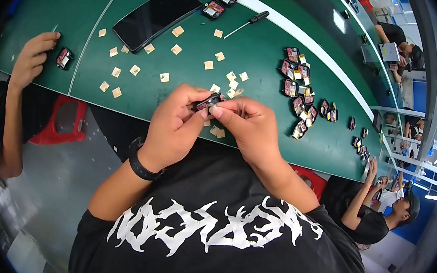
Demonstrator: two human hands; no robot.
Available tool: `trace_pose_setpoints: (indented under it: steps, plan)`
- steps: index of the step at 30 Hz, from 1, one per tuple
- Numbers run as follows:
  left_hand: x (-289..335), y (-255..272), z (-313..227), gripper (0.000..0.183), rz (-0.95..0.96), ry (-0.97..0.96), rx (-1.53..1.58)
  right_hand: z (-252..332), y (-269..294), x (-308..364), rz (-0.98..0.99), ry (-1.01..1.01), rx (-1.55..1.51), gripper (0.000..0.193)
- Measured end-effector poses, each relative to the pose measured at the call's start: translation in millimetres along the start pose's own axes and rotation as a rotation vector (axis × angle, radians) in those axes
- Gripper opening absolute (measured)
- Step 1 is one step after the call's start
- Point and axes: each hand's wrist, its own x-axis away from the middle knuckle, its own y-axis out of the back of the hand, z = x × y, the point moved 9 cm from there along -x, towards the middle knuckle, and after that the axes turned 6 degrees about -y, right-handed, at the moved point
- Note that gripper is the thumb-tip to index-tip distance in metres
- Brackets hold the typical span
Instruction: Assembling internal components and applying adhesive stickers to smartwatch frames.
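Note:
Over the near edge of the green table, my left hand [175, 124] grips a small black electronic casing [208, 103] with a reddish circuit board inside. My right hand [251, 129] closes thumb and fingers on the casing's right side. The fingertips partly cover the casing. Small square tan paper pieces [208, 65] lie scattered around and beyond both hands, and a few [218, 131] sit just below them. A tan scrap [238, 92] shows right by my right fingers.
A black phone-like slab [157, 17], two open casings [214, 9] and a screwdriver [248, 23] lie farther back. Several similar casings with red boards [298, 73] cluster to the right. At left, another person's hand [34, 58] is beside one casing [64, 58]. A co-worker [379, 220] sits at right.

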Motion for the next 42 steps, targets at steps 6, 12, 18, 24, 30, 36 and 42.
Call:
trace_pose_setpoints:
  steps: [6,12,18,24,30,36,42]
  plan:
    - [3,-3,-4,0.026,0.081,-0.028,0.036,6,0,-5,0.082,0.082,-0.361,0.017]
    - [1,2,-2,0.026,0.041,0.038,0.113,4,-5,-9,0.091,0.065,-0.191,0.022]
    - [0,6,1,0.029,0.007,0.117,0.214,12,-11,-6,0.074,0.132,-0.078,0.023]
    - [8,-13,-28,0.045,-0.003,0.203,-0.018,4,0,8,0.006,0.026,-0.139,0.029]
    - [18,-35,-92,0.048,0.061,0.072,-0.021,64,-3,57,0.085,0.376,0.055,0.038]
    - [21,-38,-90,0.046,0.108,0.175,0.043,77,-4,67,0.153,0.458,0.124,0.043]
    - [22,-39,-89,0.048,0.134,0.227,0.012,88,-1,74,0.183,0.630,0.193,0.040]
